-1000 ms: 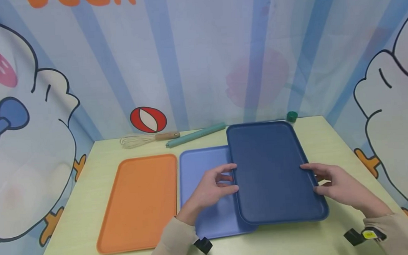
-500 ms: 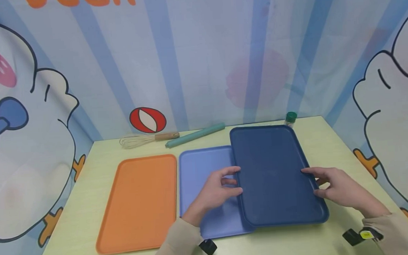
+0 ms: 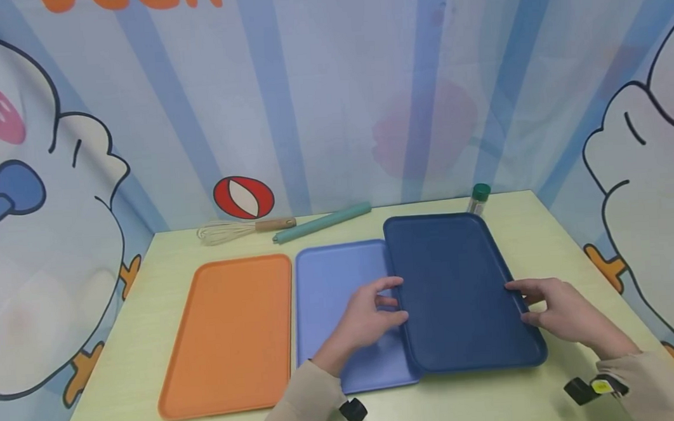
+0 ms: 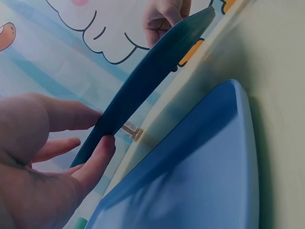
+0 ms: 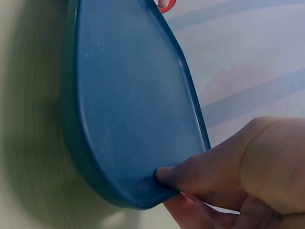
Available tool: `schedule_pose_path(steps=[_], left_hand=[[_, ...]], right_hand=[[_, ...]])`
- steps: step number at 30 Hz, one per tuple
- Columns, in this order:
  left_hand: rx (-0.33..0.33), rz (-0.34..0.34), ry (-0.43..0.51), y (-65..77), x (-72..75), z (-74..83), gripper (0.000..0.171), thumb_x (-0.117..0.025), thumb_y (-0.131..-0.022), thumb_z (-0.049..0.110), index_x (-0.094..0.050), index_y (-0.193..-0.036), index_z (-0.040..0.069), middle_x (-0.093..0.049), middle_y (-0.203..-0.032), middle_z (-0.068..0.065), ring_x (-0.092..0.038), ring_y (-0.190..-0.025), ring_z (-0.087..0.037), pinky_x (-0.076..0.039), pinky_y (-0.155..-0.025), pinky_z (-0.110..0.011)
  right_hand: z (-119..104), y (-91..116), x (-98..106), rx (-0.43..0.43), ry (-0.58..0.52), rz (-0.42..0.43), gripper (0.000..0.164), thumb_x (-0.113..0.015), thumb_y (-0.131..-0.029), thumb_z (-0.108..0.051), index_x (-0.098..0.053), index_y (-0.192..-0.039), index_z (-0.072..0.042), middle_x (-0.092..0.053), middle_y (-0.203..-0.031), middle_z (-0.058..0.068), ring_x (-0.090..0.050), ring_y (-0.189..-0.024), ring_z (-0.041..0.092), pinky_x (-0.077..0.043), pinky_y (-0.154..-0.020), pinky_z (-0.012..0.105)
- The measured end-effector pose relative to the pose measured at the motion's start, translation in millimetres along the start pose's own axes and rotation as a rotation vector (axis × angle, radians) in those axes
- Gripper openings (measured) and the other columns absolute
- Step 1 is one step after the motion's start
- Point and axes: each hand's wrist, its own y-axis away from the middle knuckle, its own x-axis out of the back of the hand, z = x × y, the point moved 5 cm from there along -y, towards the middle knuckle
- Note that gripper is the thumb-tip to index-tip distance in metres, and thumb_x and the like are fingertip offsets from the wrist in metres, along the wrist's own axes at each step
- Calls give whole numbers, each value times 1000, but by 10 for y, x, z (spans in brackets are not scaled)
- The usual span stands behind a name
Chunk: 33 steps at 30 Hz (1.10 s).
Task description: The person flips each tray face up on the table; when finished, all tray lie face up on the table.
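Between my two hands a dark blue tray (image 3: 455,287) is held above the table, its inner face up. My left hand (image 3: 371,313) pinches the tray's left rim, and my right hand (image 3: 559,310) grips its right rim, thumb on the inner side in the right wrist view. Under the raised left edge lies a lighter blue tray (image 3: 334,274), partly covered by the dark one. The left wrist view shows a gap between the dark tray (image 4: 138,86) and the lighter tray (image 4: 190,186) below. Farther left an orange tray (image 3: 235,336) lies flat.
Along the back edge of the pale table (image 3: 121,349) lie a whisk (image 3: 246,228) and a green rolling pin (image 3: 323,222). A small jar with a green lid (image 3: 481,193) stands behind the dark tray. A printed cloth (image 3: 337,96) hangs behind the table.
The dark blue tray has moved slightly right and nearer to me, both hands moving with it. More of the green-lidded jar behind it shows. The other two trays stay put.
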Motion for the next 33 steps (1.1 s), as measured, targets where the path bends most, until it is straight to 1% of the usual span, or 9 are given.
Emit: schedule_pose_path(steps=[3,5,9,12,18,23,26,29,33], left_hand=[[-6,13,-1,-13,-27,-21,56,-80,-91,5,-64,-144,15,-52,-153,-12,-68,-116,-25,-61,-79,-34],[-22,19,0,-22,-43,-26,55,-80,-90,4,-64,-143,13,-48,-155,-14,-68,-116,-27,-62,-80,-33],[-57,16,-2,-33,-78,-14,54,-80,-89,2,-65,-141,8,-45,-156,-17,-67,-120,-32,-62,-82,-32],[-64,8,-4,-42,-107,-17,53,-80,-89,2,-66,-140,7,-44,-157,-18,-64,-125,-36,-61,-84,-32],[-56,-8,-16,-52,-167,-9,53,-80,-89,5,-66,-140,7,-43,-161,-17,-61,-131,-34,-59,-89,-30],[-49,-20,-54,-35,-198,52,55,-81,-91,12,-64,-144,12,-48,-159,-13,-61,-132,-31,-57,-89,-29],[-35,-22,-68,-34,-216,79,56,-81,-92,15,-63,-146,15,-51,-156,-10,-60,-132,-30,-57,-89,-31],[-20,-20,-71,-38,-238,88,57,-80,-92,17,-63,-146,16,-54,-153,-10,-60,-132,-30,-57,-89,-33],[7,-19,-50,-44,-268,83,58,-80,-92,20,-62,-147,16,-57,-150,-12,-61,-131,-30,-58,-90,-36]], right_hand=[[33,-2,-10,-11,-2,4,59,-79,-84,6,-60,-140,9,-62,-135,35,-69,-109,44,-59,-87,57],[49,-3,-16,-20,-6,1,59,-79,-84,6,-60,-139,10,-62,-135,35,-69,-109,44,-59,-87,57],[81,0,-21,-38,-12,-6,59,-79,-83,7,-60,-140,10,-61,-136,36,-69,-110,44,-59,-87,57],[98,5,-19,-41,-5,-6,59,-78,-83,7,-60,-139,10,-61,-136,37,-69,-110,45,-59,-87,57],[133,8,-14,-44,12,3,59,-78,-82,9,-61,-138,11,-61,-135,38,-69,-109,46,-59,-88,58],[179,6,-8,-45,18,17,59,-79,-80,10,-62,-136,12,-61,-134,38,-70,-106,45,-59,-86,57],[210,1,0,-46,20,24,59,-80,-79,10,-62,-136,11,-62,-133,38,-70,-105,44,-60,-85,56],[239,-4,6,-50,19,24,59,-80,-80,9,-63,-136,11,-62,-133,37,-71,-105,44,-60,-84,55],[269,-11,14,-57,25,27,58,-80,-80,9,-63,-135,11,-63,-132,37,-71,-104,43,-61,-83,54]])
